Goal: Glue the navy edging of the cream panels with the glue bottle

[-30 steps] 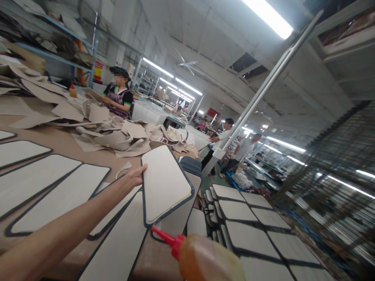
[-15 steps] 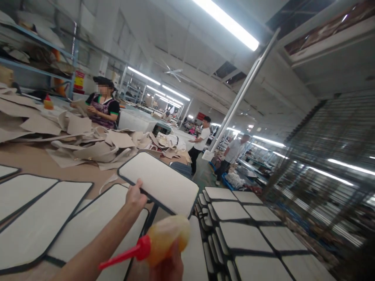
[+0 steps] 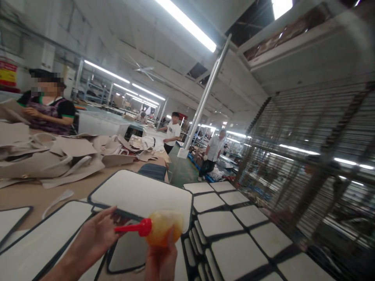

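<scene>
My right hand (image 3: 161,259) is wrapped around a squeeze bottle (image 3: 166,226) of amber liquid with a long red nozzle (image 3: 136,227) pointing left. The nozzle tip overlaps the edge of my left hand (image 3: 95,236) in this view. My left hand has its fingers extended, at the near left edge of a cream rounded panel (image 3: 140,189) with a dark border; whether they touch it is unclear. This panel lies tilted in view, its near right part hidden by the bottle. A smaller cream panel (image 3: 127,251) shows beneath it.
Stacked dark-edged cream panels (image 3: 219,220) stand at right. More panels (image 3: 49,234) lie on the brown table (image 3: 32,195) at left. Beige cut pieces (image 3: 73,150) are heaped behind. Co-workers, one seated at left (image 3: 48,107), are farther back. A wire mesh screen (image 3: 293,148) borders the right.
My left hand has lost its grip on the cream panel, which has come down lower and left in view. The bottle has shifted slightly, its nozzle more level. The camera has turned right.
</scene>
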`<state>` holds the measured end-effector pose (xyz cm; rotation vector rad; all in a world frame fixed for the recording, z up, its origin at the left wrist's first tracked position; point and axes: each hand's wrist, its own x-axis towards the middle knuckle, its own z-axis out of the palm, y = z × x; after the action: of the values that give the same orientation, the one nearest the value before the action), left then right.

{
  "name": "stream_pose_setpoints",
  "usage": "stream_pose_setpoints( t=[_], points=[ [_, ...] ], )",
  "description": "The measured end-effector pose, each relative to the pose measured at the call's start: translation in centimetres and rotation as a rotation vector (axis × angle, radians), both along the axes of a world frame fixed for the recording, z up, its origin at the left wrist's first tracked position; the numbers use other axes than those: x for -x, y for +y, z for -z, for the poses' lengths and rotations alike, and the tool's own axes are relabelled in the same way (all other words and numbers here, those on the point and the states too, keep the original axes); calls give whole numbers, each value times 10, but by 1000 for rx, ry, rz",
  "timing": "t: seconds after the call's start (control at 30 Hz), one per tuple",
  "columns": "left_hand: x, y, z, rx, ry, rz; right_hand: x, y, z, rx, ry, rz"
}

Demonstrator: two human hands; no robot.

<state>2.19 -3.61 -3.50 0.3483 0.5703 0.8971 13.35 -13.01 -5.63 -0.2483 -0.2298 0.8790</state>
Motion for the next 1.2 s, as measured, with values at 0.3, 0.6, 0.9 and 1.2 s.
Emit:
stream_pose_setpoints(
  t=[0.3, 0.6, 0.9, 1.2],
  points=[
    [79, 48, -10, -476, 431, 175, -16, -36, -16, 109, -111, -14],
    [-22, 84, -102, -1068, 784, 295, 10, -39, -12, 186, -89, -45],
    [17, 118, -76, -1134, 576, 611, -18, -65, 28, 360, -122, -55],
    [68, 99, -66, -220, 408, 657, -104, -75, -64, 409, -404, 590]
  ],
)
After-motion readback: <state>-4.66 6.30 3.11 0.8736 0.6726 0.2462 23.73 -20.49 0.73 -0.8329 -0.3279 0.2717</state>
